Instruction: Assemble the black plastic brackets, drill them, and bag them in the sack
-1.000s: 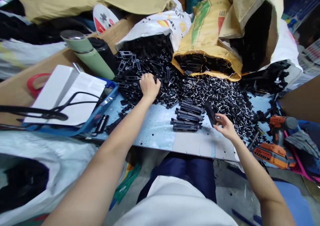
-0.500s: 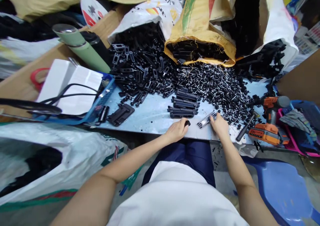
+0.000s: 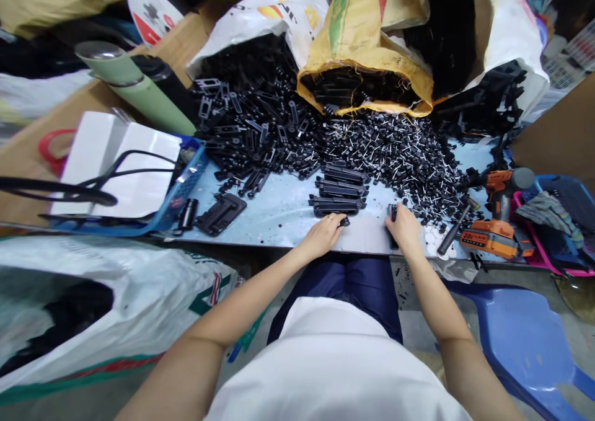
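Observation:
My left hand is closed on a small black plastic piece near the table's front edge. Just behind it lies a stack of long black plastic parts in several rows. My right hand grips a long black plastic part, its length pointing away from me and partly covered by the fingers. A heap of small black pieces with metal pins spreads behind both hands. Farther left lies a pile of flat black slotted parts.
At right are a hammer, an orange cordless drill and a pink basket. Left stand a blue basket and a green flask. A yellow sack opens over the heap; a blue chair is below right.
The part in my right hand has turned from slanting leftward to pointing away from me. My left hand has shifted slightly left and away, closer to the stack. The camera view has shifted a little.

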Motion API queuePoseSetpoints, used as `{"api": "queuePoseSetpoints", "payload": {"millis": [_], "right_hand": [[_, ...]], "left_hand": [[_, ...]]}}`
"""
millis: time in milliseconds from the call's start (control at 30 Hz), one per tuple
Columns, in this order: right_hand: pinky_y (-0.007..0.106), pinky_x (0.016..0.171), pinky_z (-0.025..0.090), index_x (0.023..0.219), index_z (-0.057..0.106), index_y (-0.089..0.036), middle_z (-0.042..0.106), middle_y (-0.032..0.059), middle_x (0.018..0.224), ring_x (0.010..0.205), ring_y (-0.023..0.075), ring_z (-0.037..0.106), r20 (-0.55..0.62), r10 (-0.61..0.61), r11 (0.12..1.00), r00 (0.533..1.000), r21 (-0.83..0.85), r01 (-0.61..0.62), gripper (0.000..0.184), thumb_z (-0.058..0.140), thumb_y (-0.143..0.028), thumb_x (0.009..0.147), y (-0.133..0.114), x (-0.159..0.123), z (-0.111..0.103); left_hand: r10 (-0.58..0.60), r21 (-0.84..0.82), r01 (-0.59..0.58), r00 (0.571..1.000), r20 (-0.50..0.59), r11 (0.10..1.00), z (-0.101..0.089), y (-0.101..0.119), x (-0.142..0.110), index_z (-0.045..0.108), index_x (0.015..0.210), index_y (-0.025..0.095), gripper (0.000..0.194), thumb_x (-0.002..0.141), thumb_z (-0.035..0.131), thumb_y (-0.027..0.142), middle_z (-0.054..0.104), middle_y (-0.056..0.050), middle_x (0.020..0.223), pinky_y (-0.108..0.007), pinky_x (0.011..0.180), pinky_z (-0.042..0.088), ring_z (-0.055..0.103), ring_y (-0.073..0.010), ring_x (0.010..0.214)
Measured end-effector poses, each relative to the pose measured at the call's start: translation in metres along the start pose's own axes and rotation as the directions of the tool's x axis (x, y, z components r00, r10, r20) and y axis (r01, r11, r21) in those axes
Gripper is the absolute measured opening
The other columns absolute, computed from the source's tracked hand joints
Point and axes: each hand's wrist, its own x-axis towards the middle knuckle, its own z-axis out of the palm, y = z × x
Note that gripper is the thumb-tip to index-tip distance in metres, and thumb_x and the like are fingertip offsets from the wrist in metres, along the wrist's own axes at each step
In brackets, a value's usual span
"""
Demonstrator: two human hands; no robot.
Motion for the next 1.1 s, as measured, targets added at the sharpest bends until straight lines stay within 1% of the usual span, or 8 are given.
{"api": "queuePoseSetpoints", "payload": {"millis": [133,267,400,567,700,833,933,1100], "right_hand": [[0.039,0.073,0.040,0.120,0.052,-0.005,0.059,0.0221,0.104,0.094,0.0301,0.052,-0.134,-0.190,0.980,0.973,-0.088,0.179,0.040,0.038,-0.012,0.084,-0.003,-0.019,0.016],[0.040,0.080,0.039,0.115,0.058,-0.012,0.058,0.0174,0.113,0.098,0.0283,0.050,-0.139,-0.384,0.923,0.913,-0.036,0.383,0.035,0.045,-0.026,0.086,0.001,-0.037,0.032],[0.044,0.091,0.035,0.129,0.045,-0.007,0.047,0.0210,0.130,0.113,0.0319,0.044,-0.193,-0.259,0.964,0.946,0.009,0.266,0.056,0.055,-0.035,0.081,0.008,-0.030,0.032],[0.043,0.092,0.037,0.123,0.053,-0.013,0.050,0.0167,0.129,0.113,0.0295,0.047,-0.090,-0.402,0.909,0.911,0.082,0.409,0.044,0.052,-0.033,0.084,0.007,-0.023,0.028],[0.045,0.089,0.042,0.124,0.053,-0.011,0.058,0.0190,0.115,0.105,0.0299,0.053,-0.118,-0.293,0.912,0.949,0.263,0.314,0.047,0.047,-0.038,0.086,0.001,-0.019,0.029],[0.034,0.067,0.052,0.131,0.046,-0.016,0.065,0.0081,0.085,0.070,0.0181,0.061,-0.055,-0.296,0.605,0.953,0.762,0.232,0.053,0.023,-0.046,0.094,-0.012,-0.022,0.024],[0.027,0.053,0.050,0.135,0.042,-0.020,0.060,0.0038,0.079,0.054,0.0117,0.055,-0.071,-0.388,0.379,0.919,0.897,0.229,0.057,0.025,-0.054,0.091,-0.019,-0.029,0.016],[0.024,0.053,0.051,0.127,0.052,-0.025,0.055,0.0034,0.086,0.058,0.0085,0.053,-0.232,-0.458,0.327,0.858,0.853,0.406,0.052,0.041,-0.055,0.087,-0.021,-0.028,0.005]], "left_hand": [[0.011,-0.030,-0.012,1.000,-0.009,0.999,-0.003,0.001,-0.004,0.048,0.117,0.016,0.032,0.087,0.039,0.016,0.059,-0.011,0.108,-0.039,0.088,0.048,0.057,-0.0223,0.102],[0.009,-0.090,-0.012,1.000,-0.023,0.996,-0.001,0.001,-0.007,0.049,0.117,0.016,0.032,0.087,0.039,0.017,0.060,-0.012,0.112,-0.039,0.089,0.048,0.057,-0.0222,0.105],[-0.007,-0.169,0.000,0.999,-0.037,0.986,0.002,0.003,-0.008,0.050,0.118,0.019,0.031,0.089,0.039,0.023,0.060,-0.009,0.117,-0.039,0.092,0.047,0.057,-0.0211,0.108],[-0.074,-0.308,0.027,0.987,-0.142,0.951,0.001,0.010,-0.006,0.051,0.118,0.018,0.032,0.090,0.039,0.027,0.061,-0.010,0.115,-0.038,0.092,0.047,0.057,-0.0209,0.109],[-0.144,-0.450,0.047,0.973,-0.182,0.892,0.004,0.017,-0.003,0.054,0.116,0.018,0.031,0.089,0.043,0.029,0.063,-0.009,0.110,-0.032,0.082,0.051,0.062,-0.0178,0.094],[-0.198,-0.615,0.063,0.968,-0.154,0.786,0.009,0.029,0.000,0.051,0.122,0.016,0.037,0.090,0.043,0.032,0.065,-0.009,0.106,-0.024,0.059,0.052,0.060,-0.0091,0.058],[-0.217,-0.599,0.005,0.935,-0.282,0.801,0.007,0.034,0.002,0.056,0.118,0.016,0.035,0.089,0.045,0.032,0.065,-0.009,0.103,-0.026,0.072,0.052,0.064,-0.0136,0.077],[-0.085,-0.507,-0.120,0.928,-0.362,0.854,-0.012,0.035,0.003,0.062,0.113,0.018,0.030,0.088,0.048,0.029,0.067,-0.008,0.099,-0.029,0.082,0.050,0.062,-0.0164,0.092]]}}
